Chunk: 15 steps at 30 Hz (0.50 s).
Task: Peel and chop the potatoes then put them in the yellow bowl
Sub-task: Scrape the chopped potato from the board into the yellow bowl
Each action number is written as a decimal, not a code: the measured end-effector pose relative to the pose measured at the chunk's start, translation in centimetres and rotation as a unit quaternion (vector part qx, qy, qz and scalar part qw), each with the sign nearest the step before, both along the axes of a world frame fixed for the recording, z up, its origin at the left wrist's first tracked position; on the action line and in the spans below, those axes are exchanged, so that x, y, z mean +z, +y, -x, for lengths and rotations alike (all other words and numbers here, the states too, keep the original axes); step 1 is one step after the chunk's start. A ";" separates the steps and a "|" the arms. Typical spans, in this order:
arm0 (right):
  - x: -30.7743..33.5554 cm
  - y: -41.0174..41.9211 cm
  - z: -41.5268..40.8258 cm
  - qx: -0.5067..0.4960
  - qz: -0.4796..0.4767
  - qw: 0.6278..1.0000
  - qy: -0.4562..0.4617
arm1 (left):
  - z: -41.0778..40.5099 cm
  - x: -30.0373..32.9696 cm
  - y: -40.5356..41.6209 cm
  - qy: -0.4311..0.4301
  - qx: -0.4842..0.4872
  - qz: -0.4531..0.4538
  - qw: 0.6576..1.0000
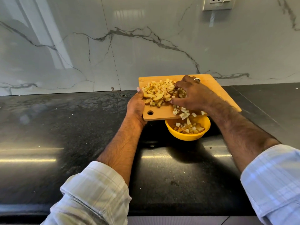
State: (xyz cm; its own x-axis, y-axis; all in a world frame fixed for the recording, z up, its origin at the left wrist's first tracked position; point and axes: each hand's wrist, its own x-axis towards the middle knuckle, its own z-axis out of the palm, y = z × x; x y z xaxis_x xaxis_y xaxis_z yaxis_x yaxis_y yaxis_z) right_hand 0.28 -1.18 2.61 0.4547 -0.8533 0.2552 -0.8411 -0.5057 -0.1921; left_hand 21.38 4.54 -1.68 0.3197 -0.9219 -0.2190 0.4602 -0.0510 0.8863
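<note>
Left grip [136, 106] holds board [215, 91]; right hand [191, 93] on potato pieces [159, 95].

Rolled plaid sleeves [97, 189] (ring [196, 79] too)

Cutting board [215, 88] sits centre-right of the frame, held above the counter [65, 127], its near edge over the bowl [186, 135]. Bowl stands on the counter just below and in front of the board, right of centre. Chopped potato pieces [159, 95] lie heaped on the board's left half; more pieces are at the near edge and in the bowl. Left hand [136, 106] at the board's left edge, thumb on top. Right hand [193, 93] on the board, among the pieces, right of the heap. Wall [146, 46] rises behind the counter across the upper frame; socket plate [218, 3] at upper right.
</note>
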 end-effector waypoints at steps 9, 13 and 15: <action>-0.7 4.3 -0.1 -0.009 0.032 0.999 -0.023 | -0.1 -0.2 -0.2 0.001 -0.002 0.009 1.000; -0.8 5.4 0.0 -0.004 0.035 0.999 -0.029 | -0.2 -0.3 -0.2 0.006 0.000 0.015 1.000; -0.9 5.9 0.1 -0.003 0.032 0.999 -0.026 | -0.2 -0.3 -0.2 0.007 -0.001 0.015 1.000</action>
State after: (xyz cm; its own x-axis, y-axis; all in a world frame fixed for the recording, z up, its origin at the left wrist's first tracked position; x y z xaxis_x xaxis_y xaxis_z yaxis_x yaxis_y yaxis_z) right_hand 0.14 4.73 1.74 0.4353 -0.8371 0.3314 -0.8336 -0.5138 -0.2029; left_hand 21.63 4.35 -1.97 0.3139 -0.9288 -0.1968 0.4733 -0.0266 0.8805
